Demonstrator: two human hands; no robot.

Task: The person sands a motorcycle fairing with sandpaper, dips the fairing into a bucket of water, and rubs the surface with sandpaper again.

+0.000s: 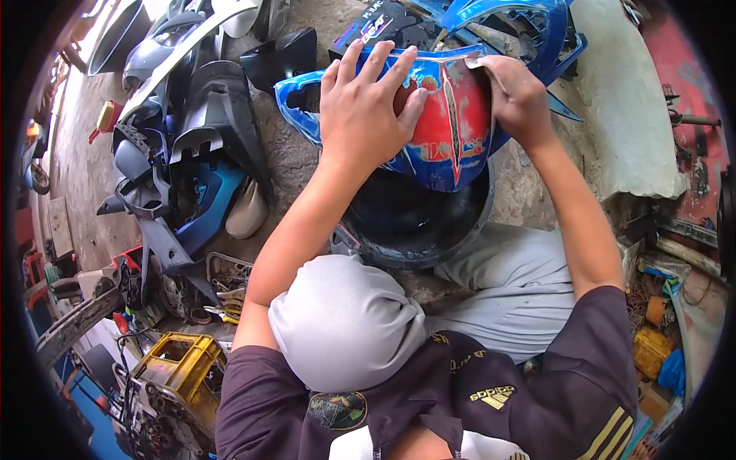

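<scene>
Blue and red paint covered the curved plastic panel [469, 100] beneath the person's left hand [366, 115], which lay spread and unclenched over its upper left, while the right hand [521, 100] curled at its upper right edge with a small pale scrap [476, 61] at the fingertips, its grip impossible to tell. Below, the panel's pointed end overhung a round black basin [410, 249], contact unclear, near the grey-trousered left knee [341, 318]. Harder pressure from one side could have tipped the panel, scraping its worn paint.
</scene>
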